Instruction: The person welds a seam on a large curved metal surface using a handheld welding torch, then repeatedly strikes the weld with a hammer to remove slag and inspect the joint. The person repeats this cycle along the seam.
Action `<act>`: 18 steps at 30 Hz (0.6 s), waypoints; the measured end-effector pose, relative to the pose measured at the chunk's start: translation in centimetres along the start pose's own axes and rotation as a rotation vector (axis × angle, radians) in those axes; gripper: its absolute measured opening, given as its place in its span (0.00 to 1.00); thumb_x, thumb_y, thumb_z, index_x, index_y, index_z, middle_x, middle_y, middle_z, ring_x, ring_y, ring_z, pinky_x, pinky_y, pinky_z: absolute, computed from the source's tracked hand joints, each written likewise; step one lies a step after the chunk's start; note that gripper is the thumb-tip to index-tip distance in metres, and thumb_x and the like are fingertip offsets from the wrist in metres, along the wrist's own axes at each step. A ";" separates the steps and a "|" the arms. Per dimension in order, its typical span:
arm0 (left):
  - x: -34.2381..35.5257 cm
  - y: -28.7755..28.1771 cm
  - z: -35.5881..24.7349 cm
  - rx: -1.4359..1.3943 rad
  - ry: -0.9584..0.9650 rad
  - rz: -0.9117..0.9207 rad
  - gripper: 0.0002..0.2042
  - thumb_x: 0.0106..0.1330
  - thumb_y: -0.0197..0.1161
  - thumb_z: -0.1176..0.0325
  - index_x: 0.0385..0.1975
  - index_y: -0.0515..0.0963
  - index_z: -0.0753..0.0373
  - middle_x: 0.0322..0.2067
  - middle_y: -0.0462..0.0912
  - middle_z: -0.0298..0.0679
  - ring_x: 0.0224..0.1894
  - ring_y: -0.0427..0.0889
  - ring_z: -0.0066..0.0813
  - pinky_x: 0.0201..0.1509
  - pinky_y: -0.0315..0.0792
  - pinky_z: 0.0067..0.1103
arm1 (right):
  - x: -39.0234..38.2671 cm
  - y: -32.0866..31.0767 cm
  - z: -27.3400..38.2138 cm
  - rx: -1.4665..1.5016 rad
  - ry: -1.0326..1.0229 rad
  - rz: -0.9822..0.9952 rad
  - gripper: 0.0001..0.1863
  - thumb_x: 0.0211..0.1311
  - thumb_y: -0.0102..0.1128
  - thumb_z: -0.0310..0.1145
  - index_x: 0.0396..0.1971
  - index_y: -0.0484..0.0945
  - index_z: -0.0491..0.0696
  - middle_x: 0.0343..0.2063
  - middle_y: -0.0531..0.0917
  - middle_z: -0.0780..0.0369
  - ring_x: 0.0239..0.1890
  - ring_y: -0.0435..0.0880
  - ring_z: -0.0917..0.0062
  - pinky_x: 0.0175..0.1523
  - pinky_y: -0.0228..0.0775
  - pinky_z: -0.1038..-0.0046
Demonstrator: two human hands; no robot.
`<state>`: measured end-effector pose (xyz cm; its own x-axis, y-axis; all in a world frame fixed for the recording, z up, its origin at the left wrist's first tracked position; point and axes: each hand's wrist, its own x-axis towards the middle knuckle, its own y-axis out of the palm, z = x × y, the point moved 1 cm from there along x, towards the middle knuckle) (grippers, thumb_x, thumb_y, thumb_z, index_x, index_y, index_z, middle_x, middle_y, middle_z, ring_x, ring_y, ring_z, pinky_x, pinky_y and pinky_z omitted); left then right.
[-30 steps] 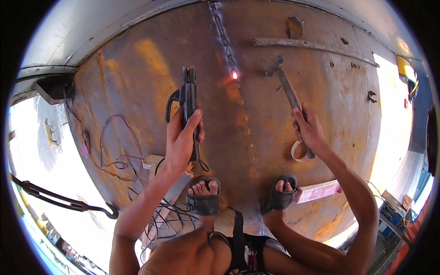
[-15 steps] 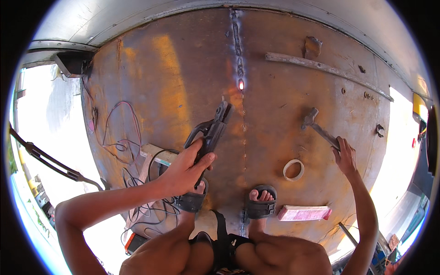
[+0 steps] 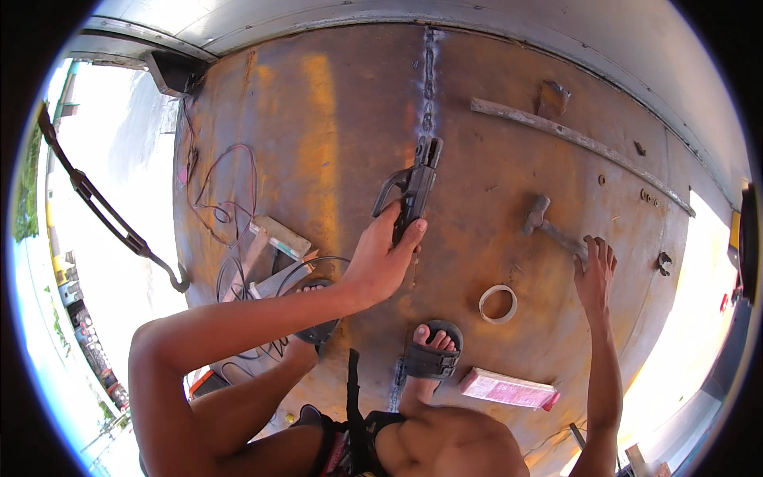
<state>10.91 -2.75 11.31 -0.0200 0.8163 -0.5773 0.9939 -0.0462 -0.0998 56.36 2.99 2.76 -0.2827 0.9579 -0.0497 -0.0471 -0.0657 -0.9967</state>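
My left hand (image 3: pixel 381 258) is wrapped round the black grip of a welding electrode holder (image 3: pixel 415 191). The holder's jaws point away from me, over the near end of a rough weld bead (image 3: pixel 429 79) on the rusty steel plate floor (image 3: pixel 366 103). I cannot make out a rod in the jaws. Over on the right, my right hand (image 3: pixel 596 274) has its fingers at the handle end of a hammer (image 3: pixel 548 224), whose head points away to the left. That hand's grip looks loose.
A metal bar (image 3: pixel 580 141) lies at the far right. Closer in are a pale ring (image 3: pixel 498 304) and a pink-and-white box (image 3: pixel 509 388). Cables (image 3: pixel 226 215) and a wood piece (image 3: pixel 280 237) lie left. My sandalled right foot (image 3: pixel 433 350) stands on the plate.
The electrode holder has moved forward, over the seam. The glowing spot at the bead's near end no longer shows. My left foot has shifted left, and the view has turned a little.
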 end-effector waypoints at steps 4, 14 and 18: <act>-0.4 4.6 2.4 -0.083 0.013 -0.141 0.17 0.84 0.57 0.61 0.63 0.72 0.67 0.37 0.78 0.33 0.38 0.80 0.18 0.42 0.74 0.21 | 2.3 -1.0 9.0 0.759 0.177 0.277 0.22 0.77 0.65 0.37 0.64 0.76 0.46 0.53 0.83 0.57 0.53 0.84 0.68 0.58 0.75 0.65; -0.6 12.2 5.0 -0.142 0.116 -0.227 0.21 0.85 0.53 0.60 0.67 0.72 0.69 0.53 0.84 0.54 0.55 0.84 0.53 0.61 0.74 0.36 | -0.7 2.6 25.4 1.670 0.351 0.273 0.19 0.89 0.47 0.48 0.51 0.76 0.46 0.36 0.77 0.70 0.38 0.72 0.86 0.42 0.68 0.76; -2.1 8.0 7.5 0.227 0.373 -0.220 0.20 0.83 0.57 0.61 0.65 0.76 0.69 0.57 0.85 0.55 0.60 0.85 0.49 0.66 0.74 0.35 | -0.8 3.8 26.3 1.641 0.369 0.162 0.18 0.88 0.49 0.47 0.52 0.75 0.46 0.34 0.77 0.68 0.33 0.73 0.85 0.37 0.68 0.76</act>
<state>18.12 -9.11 5.65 -0.1459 0.9695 -0.1970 0.9208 0.0603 -0.3854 31.18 -5.38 0.68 -0.1723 0.9066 -0.3853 -0.9834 -0.1355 0.1210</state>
